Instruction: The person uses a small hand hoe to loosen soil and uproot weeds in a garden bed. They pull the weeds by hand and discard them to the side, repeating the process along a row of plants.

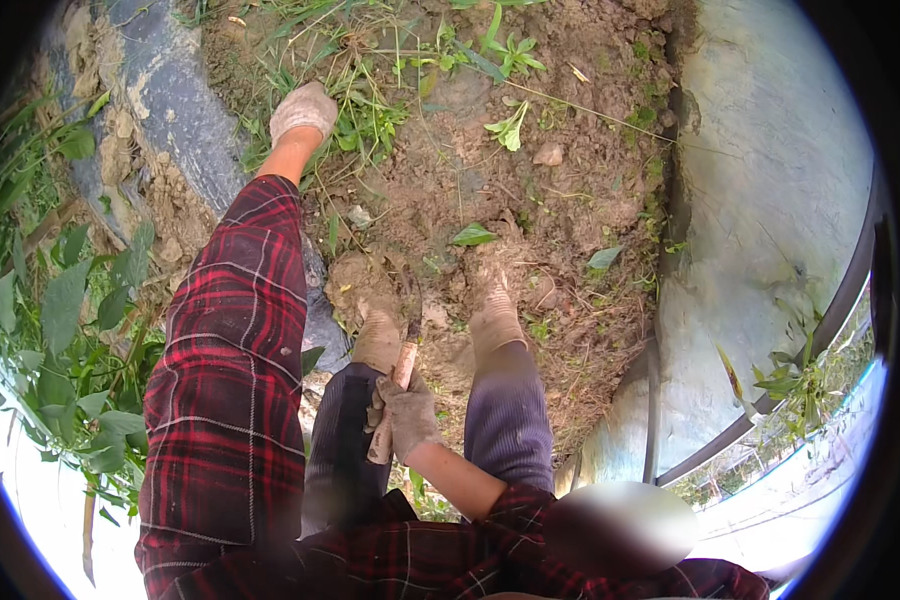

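My left hand [304,111], in a soiled light glove, is at the left edge of a patch of green weeds [367,112] on the bare soil; its fingers are hidden from view, so what they hold cannot be told. Close to my legs, my right hand [406,412], also gloved, is closed around the wooden handle [404,365] of a hand tool. The tool's narrow dark metal blade [416,300] points away from me between my muddy feet; its far end is hard to make out against the soil.
Grey plastic sheeting [184,112] smeared with mud runs along the left, beside leafy plants [67,307]. On the right stands a pale plastic film wall [765,187] with a dark curved tube [720,442]. A small stone [548,154] and loose leaves [510,127] lie on the soil.
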The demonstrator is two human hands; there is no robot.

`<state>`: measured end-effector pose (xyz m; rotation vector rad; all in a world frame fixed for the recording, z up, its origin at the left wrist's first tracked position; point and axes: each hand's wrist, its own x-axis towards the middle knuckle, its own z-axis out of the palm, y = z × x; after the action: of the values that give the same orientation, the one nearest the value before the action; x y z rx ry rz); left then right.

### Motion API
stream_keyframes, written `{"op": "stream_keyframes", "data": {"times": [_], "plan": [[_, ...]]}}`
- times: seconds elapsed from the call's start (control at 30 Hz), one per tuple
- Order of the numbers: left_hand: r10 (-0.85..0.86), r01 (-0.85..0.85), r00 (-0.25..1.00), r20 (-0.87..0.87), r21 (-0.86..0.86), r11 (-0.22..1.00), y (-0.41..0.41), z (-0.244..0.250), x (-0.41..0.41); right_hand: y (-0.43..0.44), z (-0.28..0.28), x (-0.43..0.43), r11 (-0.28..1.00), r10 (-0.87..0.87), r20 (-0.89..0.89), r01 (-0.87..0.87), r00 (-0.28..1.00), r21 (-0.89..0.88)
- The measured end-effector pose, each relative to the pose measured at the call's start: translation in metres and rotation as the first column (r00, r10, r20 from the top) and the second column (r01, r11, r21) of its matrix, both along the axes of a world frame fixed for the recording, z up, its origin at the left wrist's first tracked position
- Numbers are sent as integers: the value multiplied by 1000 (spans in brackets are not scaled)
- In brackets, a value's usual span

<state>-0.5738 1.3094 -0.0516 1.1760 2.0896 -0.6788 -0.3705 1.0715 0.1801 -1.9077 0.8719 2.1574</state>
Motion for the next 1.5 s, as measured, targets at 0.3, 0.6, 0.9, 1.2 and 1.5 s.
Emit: {"op": "stream_keyframes", "data": {"times": [0.3,0.6,0.9,1.2,1.5], "plan": [[-503,622,740,446,-169,765,-77,68,74,15,-5,6,997,79,31,-78,996,-19],[-455,475,879,-139,212,854,31,23,78,13,4,15,998,21,-7,-20,1000,60],[-269,249,955,-124,-155,956,15,81,-18,45,17,14,990,51,-27,-47,998,136],[91,-63,718,-690,66,996,-32,302,-281,97,38,-23,956,65,-30,-54,997,288],[-596,600,799,86,-34,799,25,181,-93,169,-28,-40,848,-90,236,-50,968,528]]}}
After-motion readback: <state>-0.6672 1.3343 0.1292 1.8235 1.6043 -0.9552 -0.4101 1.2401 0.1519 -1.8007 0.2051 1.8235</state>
